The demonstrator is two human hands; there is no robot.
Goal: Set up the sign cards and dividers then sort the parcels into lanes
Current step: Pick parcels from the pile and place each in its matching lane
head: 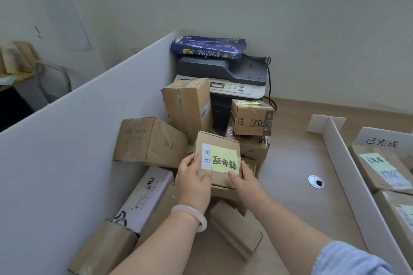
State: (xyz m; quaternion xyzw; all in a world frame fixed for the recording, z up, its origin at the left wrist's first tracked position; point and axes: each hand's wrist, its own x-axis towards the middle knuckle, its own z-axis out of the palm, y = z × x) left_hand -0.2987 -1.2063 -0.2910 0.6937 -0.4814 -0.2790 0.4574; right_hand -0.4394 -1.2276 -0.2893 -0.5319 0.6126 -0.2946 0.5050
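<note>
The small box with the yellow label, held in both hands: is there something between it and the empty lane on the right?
Nothing visible blocks it. The small box is held by the left hand and right hand above the pile. The bare table lies open to its right, up to the white divider. Only a flat cable hole sits there.

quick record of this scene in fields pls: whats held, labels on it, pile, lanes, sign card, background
held: small box, left hand and right hand each on a side
labels on it: yellow note beside white slip
pile: unsorted boxes along the left white panel
lanes: white divider; middle lane bare, right lane has boxes
sign card: 已完成, right lane
background: printer, blue paper pack on top
</note>
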